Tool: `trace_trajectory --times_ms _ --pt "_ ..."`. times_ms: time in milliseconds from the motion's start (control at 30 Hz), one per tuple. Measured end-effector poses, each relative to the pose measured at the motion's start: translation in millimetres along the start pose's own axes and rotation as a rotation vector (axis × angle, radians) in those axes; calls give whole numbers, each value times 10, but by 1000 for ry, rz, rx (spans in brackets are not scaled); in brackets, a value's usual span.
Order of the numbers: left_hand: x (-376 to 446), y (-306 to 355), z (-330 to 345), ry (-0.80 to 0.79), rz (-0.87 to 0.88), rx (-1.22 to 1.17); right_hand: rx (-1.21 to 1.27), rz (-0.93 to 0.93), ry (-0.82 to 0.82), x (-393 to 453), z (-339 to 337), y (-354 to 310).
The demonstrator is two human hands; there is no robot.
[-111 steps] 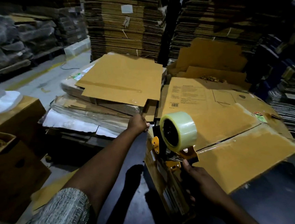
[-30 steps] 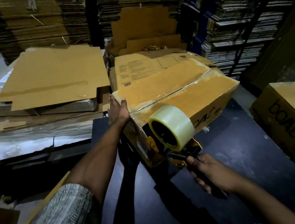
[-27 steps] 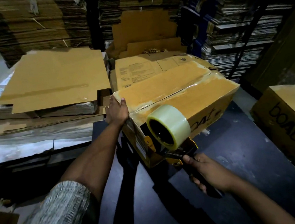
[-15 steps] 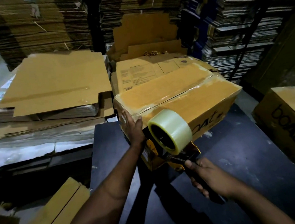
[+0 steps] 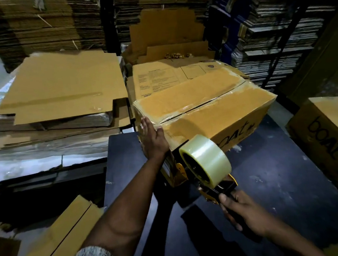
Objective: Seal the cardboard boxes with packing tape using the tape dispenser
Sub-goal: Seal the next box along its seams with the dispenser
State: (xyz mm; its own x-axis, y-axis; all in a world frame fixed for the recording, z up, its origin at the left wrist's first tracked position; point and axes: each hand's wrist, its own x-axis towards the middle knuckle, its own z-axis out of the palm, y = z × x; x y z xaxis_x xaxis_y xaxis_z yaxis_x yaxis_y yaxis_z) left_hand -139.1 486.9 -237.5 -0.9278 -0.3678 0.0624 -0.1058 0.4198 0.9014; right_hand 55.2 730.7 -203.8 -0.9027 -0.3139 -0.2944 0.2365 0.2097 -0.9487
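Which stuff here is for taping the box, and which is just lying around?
For the job:
box
tape dispenser, held by right hand
left hand, pressing the box's near end

Just lying about:
flat cardboard sheet
second box at right
cardboard stacks behind

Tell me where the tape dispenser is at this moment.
In the head view, the tape dispenser is low and right of centre, gripped by the right hand, at the near end of the cardboard box, beside the left hand.

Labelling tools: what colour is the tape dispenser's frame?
Yellow-orange metal tape dispenser frame with a black handle, holding a clear tape roll; head view.
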Motion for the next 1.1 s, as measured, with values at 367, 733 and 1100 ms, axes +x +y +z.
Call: trace_trajectory --times_ms 367,733,1100 --pt "-13 442 -78 -55 -117 356 197 -70 10 -143 32 307" --pt "-326 438 -141 -192 810 178 268 -113 51 -243 21 566" --pt "-193 405 -171 -906 864 656 485 -85 57 -204 145 685"
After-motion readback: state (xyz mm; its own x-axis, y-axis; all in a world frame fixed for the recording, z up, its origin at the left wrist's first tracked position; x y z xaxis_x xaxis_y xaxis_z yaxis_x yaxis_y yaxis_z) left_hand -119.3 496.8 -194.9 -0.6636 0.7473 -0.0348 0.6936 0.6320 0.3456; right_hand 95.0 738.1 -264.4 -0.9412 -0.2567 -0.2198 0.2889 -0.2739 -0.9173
